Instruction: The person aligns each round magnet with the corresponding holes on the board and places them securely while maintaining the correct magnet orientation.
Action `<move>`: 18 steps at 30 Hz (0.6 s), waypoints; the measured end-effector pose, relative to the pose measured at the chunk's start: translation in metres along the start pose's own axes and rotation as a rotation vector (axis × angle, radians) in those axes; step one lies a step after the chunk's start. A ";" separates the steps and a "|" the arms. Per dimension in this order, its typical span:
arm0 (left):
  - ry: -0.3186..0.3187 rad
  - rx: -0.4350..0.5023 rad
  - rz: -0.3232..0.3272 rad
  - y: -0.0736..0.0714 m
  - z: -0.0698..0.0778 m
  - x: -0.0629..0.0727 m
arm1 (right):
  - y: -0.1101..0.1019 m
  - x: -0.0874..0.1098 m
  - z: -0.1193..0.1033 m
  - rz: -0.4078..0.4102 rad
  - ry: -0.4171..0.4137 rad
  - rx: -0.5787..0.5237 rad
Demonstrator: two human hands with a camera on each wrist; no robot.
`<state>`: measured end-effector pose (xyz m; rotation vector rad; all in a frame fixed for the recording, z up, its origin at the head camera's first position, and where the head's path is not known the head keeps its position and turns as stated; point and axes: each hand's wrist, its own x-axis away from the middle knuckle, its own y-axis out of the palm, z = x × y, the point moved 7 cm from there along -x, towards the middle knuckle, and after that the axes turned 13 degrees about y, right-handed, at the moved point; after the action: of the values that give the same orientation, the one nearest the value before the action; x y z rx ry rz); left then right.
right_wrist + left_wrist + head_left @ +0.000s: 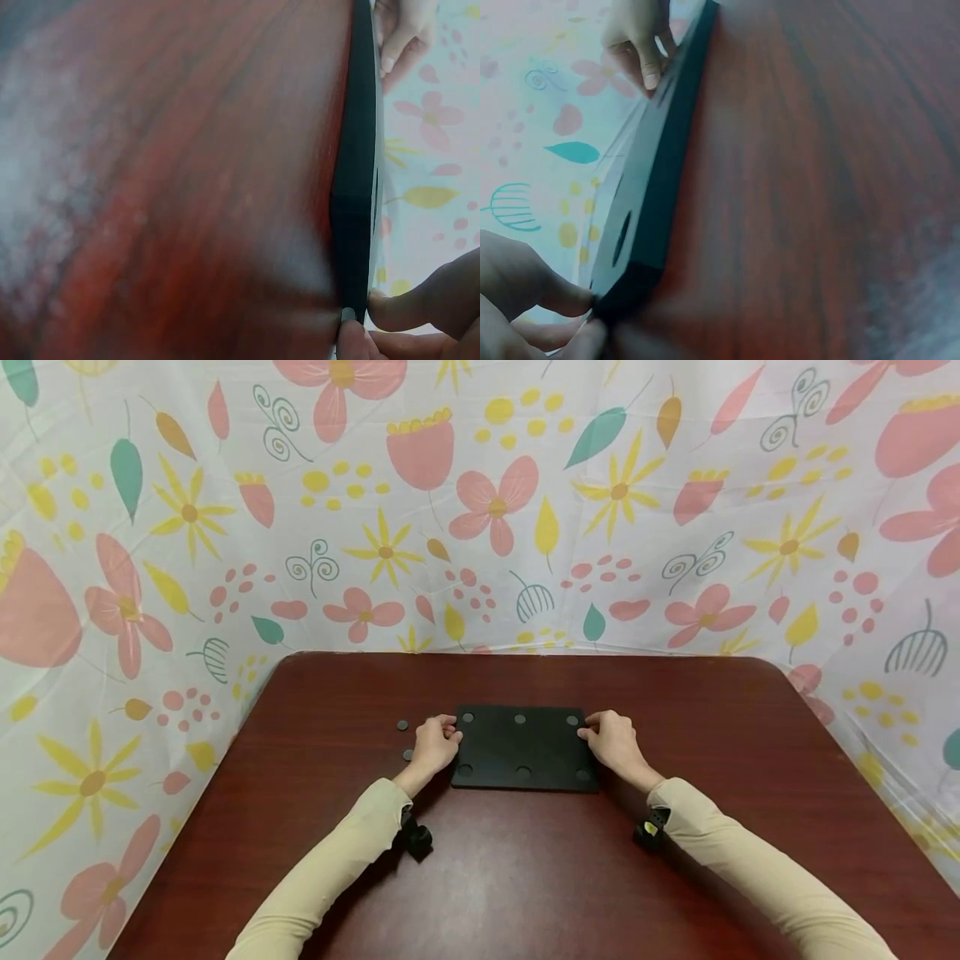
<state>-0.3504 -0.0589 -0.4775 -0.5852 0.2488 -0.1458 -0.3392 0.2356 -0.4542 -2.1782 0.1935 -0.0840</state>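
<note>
A flat black rectangular board (525, 747) lies between my two hands. Round marks line its far and near long edges; the far ones look like grey discs, the near ones like recesses. My left hand (433, 745) pinches the left short edge between thumb and fingers, and my right hand (617, 745) grips the right one likewise. In the left wrist view, the left thumb (562, 296) presses on the board's side near a corner. The right wrist view has the right thumb (394, 309) and a fingertip on opposite faces of the board. Whether the board touches the table is unclear.
Small dark grey discs (402, 725) lie on the brown wooden table (480, 868), left of the left hand, which may partly hide one. A flower-patterned cloth (495, 585) hangs behind the table's far edge. Each wrist carries a black strapped camera (417, 841).
</note>
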 end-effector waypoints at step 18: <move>-0.095 0.162 -0.113 -0.016 -0.005 -0.003 | 0.002 -0.003 0.002 -0.011 0.018 0.002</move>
<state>-0.3561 -0.0738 -0.4720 -0.4441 0.1101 -0.2447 -0.3426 0.2363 -0.4571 -2.1776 0.1911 -0.1100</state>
